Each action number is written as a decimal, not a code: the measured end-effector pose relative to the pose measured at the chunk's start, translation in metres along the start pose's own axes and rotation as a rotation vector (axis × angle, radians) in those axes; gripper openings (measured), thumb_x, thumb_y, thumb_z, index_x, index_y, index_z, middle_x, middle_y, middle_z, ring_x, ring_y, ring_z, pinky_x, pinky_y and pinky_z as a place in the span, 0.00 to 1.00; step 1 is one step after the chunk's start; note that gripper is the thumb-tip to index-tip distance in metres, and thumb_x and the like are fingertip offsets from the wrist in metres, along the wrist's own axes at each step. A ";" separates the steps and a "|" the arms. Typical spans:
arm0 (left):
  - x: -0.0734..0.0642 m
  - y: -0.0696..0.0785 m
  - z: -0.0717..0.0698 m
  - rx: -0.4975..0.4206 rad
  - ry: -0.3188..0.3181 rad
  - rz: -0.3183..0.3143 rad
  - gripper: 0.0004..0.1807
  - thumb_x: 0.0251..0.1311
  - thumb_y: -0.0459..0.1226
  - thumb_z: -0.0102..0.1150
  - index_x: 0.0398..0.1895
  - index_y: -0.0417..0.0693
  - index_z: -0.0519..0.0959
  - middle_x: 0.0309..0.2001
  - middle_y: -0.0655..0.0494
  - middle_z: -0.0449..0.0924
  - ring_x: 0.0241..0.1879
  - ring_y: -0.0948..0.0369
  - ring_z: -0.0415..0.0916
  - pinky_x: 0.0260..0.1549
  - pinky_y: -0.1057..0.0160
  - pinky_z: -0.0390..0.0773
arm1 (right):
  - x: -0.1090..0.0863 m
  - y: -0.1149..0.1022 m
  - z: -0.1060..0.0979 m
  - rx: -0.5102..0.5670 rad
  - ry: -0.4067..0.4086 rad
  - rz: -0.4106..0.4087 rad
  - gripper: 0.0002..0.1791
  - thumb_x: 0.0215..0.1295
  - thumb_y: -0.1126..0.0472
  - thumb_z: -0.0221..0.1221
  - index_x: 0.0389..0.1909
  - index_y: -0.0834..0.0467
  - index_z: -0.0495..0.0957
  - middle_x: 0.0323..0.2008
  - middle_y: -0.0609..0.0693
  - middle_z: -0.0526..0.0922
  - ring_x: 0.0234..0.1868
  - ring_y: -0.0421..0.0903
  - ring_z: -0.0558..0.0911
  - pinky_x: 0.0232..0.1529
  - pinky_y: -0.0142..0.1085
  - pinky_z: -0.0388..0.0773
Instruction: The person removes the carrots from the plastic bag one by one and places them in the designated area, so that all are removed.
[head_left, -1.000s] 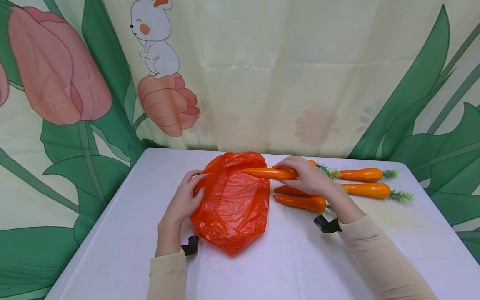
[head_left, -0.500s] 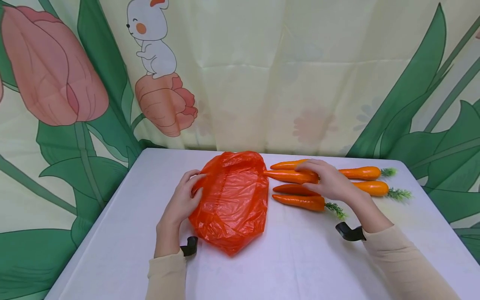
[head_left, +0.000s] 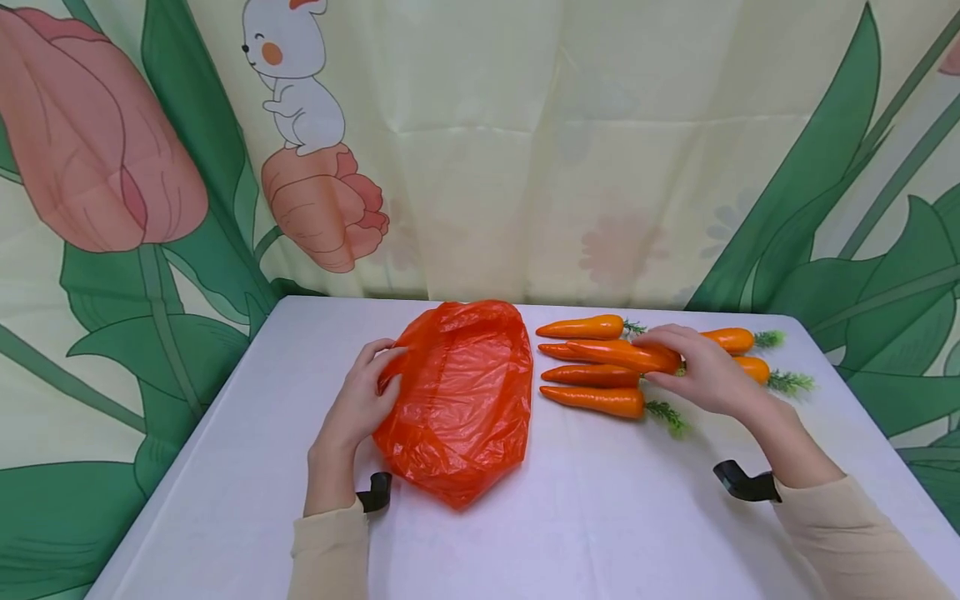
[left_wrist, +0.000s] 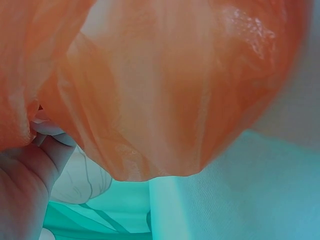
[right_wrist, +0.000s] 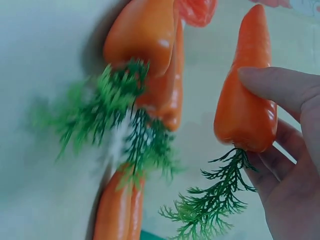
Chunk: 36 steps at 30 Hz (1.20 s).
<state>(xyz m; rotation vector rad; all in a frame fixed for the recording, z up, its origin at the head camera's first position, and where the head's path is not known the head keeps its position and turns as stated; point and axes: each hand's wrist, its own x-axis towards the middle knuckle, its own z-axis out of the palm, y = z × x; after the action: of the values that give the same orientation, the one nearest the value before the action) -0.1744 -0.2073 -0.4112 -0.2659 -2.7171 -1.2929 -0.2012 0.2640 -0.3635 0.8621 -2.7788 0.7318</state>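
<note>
My left hand (head_left: 358,396) pinches the left edge of a thin red plastic bag (head_left: 461,400) that lies crumpled on the table; in the left wrist view the bag (left_wrist: 150,90) fills most of the picture. My right hand (head_left: 701,371) holds a glossy orange carrot (head_left: 626,356) over a group of others. The right wrist view shows thumb and fingers gripping that carrot (right_wrist: 247,107) at its thick end, with its green leafy top (right_wrist: 215,200) hanging below. Side by side under and around it lie several carrots, among them a back one (head_left: 581,327) and a front one (head_left: 596,401), tips toward the bag.
Farther right on the white table (head_left: 585,517), more carrots (head_left: 729,339) lie with leafy tops pointing right. A printed curtain (head_left: 480,167) with tulips and a rabbit hangs behind the table's back edge. A black wrist mount (head_left: 746,482) sits at my right cuff.
My right hand has moved right with the carrot, from above the bag's right part to over the row of carrots. The left hand has stayed at the bag's edge.
</note>
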 end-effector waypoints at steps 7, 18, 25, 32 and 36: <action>0.000 0.000 0.000 0.015 0.000 -0.010 0.22 0.70 0.29 0.56 0.66 0.44 0.75 0.70 0.51 0.61 0.65 0.48 0.65 0.59 0.46 0.75 | -0.017 0.013 -0.006 -0.067 0.065 -0.003 0.27 0.53 0.71 0.73 0.55 0.57 0.81 0.52 0.53 0.82 0.51 0.52 0.79 0.47 0.33 0.78; 0.000 0.000 -0.001 0.020 0.004 -0.037 0.22 0.69 0.30 0.56 0.66 0.46 0.75 0.70 0.52 0.61 0.65 0.49 0.65 0.57 0.47 0.76 | -0.035 0.029 -0.016 -0.070 0.070 0.074 0.28 0.52 0.71 0.74 0.56 0.60 0.80 0.54 0.61 0.80 0.51 0.59 0.76 0.45 0.56 0.78; 0.000 0.000 -0.001 0.011 -0.001 -0.037 0.22 0.69 0.30 0.56 0.66 0.46 0.75 0.70 0.53 0.61 0.65 0.49 0.65 0.57 0.48 0.76 | -0.046 0.043 -0.019 -0.075 0.061 0.107 0.28 0.51 0.72 0.74 0.54 0.61 0.80 0.53 0.62 0.80 0.49 0.59 0.75 0.45 0.52 0.75; 0.001 -0.001 0.000 0.002 -0.006 -0.053 0.22 0.70 0.30 0.57 0.66 0.47 0.75 0.71 0.53 0.60 0.65 0.50 0.65 0.56 0.48 0.77 | -0.060 0.059 -0.023 -0.080 0.027 0.161 0.27 0.51 0.72 0.73 0.54 0.61 0.80 0.52 0.62 0.79 0.51 0.61 0.74 0.47 0.56 0.74; 0.001 0.000 0.001 0.010 -0.003 -0.046 0.22 0.70 0.30 0.56 0.66 0.46 0.75 0.71 0.52 0.60 0.65 0.48 0.65 0.57 0.47 0.76 | -0.068 0.067 -0.024 -0.094 0.023 0.169 0.27 0.51 0.73 0.73 0.55 0.61 0.80 0.53 0.63 0.79 0.52 0.63 0.74 0.52 0.47 0.75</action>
<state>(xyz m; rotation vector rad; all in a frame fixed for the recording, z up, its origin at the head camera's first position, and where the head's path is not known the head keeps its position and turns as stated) -0.1754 -0.2067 -0.4116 -0.2054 -2.7474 -1.2914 -0.1836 0.3577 -0.3881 0.6034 -2.8650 0.6239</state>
